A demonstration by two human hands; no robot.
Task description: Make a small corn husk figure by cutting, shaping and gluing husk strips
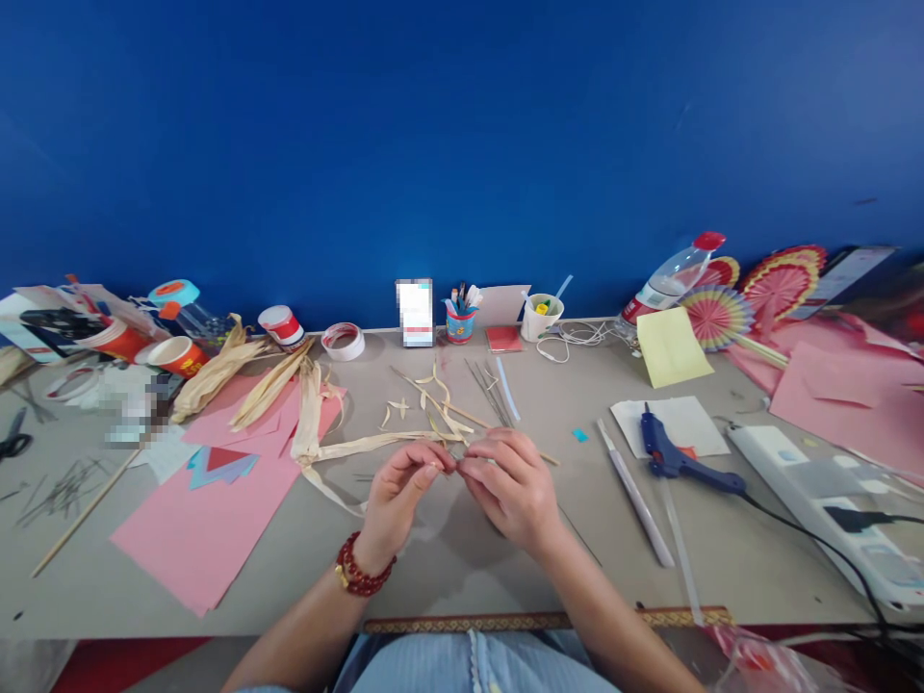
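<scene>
My left hand (405,486), with a red bead bracelet (365,568) on its wrist, is closed in a pinch. Fingertip to fingertip with it, my right hand (511,481) is pinched too. Whatever lies between the fingers is too small and covered to name. Just beyond the hands are dried husk strips (382,440), small husk scraps (397,414) and a thin stick (469,416). A few thin wires (491,390) lie farther back. A thin dark wire (581,539) rests on the table by my right forearm.
Pink paper sheets (209,529) and dried corn husks (217,371) lie left, near a tape roll (343,342). At right are a white-handled knife (635,496), a blue glue gun (675,462) with its cord, a power strip (823,510) and a plastic bottle (671,279).
</scene>
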